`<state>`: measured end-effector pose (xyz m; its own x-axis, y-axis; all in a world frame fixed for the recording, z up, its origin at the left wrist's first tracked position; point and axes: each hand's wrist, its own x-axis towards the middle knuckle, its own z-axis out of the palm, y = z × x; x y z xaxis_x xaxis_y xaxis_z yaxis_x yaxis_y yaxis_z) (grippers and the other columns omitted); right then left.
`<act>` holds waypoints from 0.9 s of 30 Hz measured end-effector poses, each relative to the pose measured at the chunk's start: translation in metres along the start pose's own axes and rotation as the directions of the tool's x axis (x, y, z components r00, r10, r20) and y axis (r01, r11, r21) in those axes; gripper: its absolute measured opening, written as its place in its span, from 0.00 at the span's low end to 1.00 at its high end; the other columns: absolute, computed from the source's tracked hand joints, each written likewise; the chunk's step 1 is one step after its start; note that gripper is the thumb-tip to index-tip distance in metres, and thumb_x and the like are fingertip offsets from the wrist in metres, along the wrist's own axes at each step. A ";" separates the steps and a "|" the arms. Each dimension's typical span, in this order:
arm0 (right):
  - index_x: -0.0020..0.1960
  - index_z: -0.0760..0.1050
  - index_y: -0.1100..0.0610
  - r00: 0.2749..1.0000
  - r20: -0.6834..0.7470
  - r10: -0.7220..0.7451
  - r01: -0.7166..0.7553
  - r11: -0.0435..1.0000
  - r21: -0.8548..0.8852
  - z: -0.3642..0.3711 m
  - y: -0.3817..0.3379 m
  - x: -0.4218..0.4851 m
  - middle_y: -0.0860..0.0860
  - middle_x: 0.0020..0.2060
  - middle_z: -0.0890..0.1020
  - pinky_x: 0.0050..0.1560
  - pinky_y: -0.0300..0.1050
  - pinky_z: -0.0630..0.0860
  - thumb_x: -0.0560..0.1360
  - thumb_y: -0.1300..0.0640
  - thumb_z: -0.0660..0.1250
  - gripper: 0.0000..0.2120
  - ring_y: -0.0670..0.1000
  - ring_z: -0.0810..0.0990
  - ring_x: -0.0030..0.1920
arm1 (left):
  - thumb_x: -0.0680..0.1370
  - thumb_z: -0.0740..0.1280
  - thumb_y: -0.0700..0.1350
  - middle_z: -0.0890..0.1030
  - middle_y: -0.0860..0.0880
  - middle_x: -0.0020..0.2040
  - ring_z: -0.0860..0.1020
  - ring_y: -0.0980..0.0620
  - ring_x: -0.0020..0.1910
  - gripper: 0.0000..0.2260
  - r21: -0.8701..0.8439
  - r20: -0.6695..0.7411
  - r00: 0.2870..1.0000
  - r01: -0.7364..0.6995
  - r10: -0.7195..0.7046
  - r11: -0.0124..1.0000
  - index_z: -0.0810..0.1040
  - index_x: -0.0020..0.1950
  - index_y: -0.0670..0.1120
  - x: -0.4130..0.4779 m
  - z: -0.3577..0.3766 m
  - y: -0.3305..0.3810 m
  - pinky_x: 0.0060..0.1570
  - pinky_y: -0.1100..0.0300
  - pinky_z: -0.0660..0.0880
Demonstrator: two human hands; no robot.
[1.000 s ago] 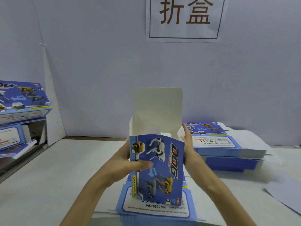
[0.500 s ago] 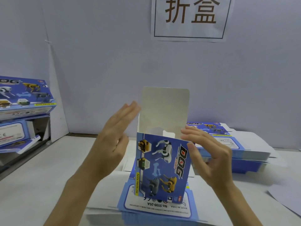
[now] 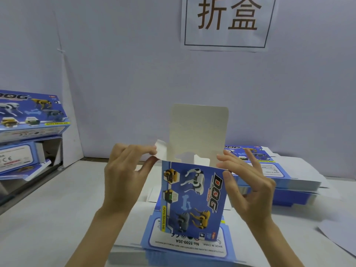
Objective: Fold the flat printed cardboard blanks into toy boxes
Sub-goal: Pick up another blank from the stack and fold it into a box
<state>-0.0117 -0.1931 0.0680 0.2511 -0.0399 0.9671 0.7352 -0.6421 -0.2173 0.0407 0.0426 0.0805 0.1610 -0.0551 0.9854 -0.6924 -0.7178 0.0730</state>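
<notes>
A blue printed toy box [image 3: 192,197] with robot dogs and the word DOG stands upright on a stack of flat blanks [image 3: 185,247]. Its top is open and the pale lid flap [image 3: 199,130] sticks straight up. My left hand [image 3: 125,176] pinches the small left side flap [image 3: 160,151] between thumb and fingertips. My right hand [image 3: 248,189] is at the box's upper right corner, thumb on the printed front and fingers over the right edge, where they hide the right side flap.
A second stack of flat blanks [image 3: 279,176] lies at the right against the wall. Folded boxes [image 3: 30,116] are piled at the left edge. A paper sign [image 3: 227,24] hangs on the wall. A loose white sheet [image 3: 339,236] lies at the far right.
Both hands let go of the box sides and rose to its top. The left hand has taken hold of the left side flap; the right hand has closed on the upper right corner.
</notes>
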 end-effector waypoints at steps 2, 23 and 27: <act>0.52 0.78 0.50 0.996 -0.031 0.079 -0.076 0.995 0.068 0.004 -0.001 -0.005 0.45 0.52 0.82 0.67 0.59 0.70 0.76 0.55 0.63 0.08 0.44 0.80 0.59 | 0.71 0.73 0.42 0.80 0.46 0.37 0.70 0.54 0.38 0.08 -0.062 -0.040 0.990 0.134 -0.137 0.989 0.81 0.44 0.38 -0.012 0.011 0.007 0.40 0.68 0.68; 0.62 0.76 0.57 0.914 -0.013 0.406 -0.371 0.847 0.380 0.012 -0.011 -0.013 0.43 0.44 0.85 0.41 0.45 0.80 0.76 0.53 0.55 0.19 0.50 0.82 0.41 | 0.67 0.69 0.63 0.77 0.62 0.58 0.76 0.54 0.61 0.30 -0.649 0.361 0.775 0.608 -0.519 0.457 0.65 0.66 0.58 -0.035 0.021 0.028 0.58 0.65 0.74; 0.52 0.79 0.55 0.919 -0.081 0.386 -0.329 0.865 0.379 -0.006 -0.002 0.013 0.46 0.44 0.86 0.49 0.38 0.78 0.78 0.55 0.57 0.12 0.51 0.85 0.48 | 0.58 0.77 0.63 0.71 0.60 0.70 0.69 0.57 0.70 0.51 -0.468 0.739 0.562 0.825 -0.372 0.317 0.53 0.74 0.63 -0.031 0.020 0.021 0.70 0.48 0.66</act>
<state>-0.0134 -0.1968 0.0822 0.4633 -0.3462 0.8158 0.7917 -0.2520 -0.5565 0.0354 0.0155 0.0484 0.8678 -0.2764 0.4128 -0.4155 0.0519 0.9081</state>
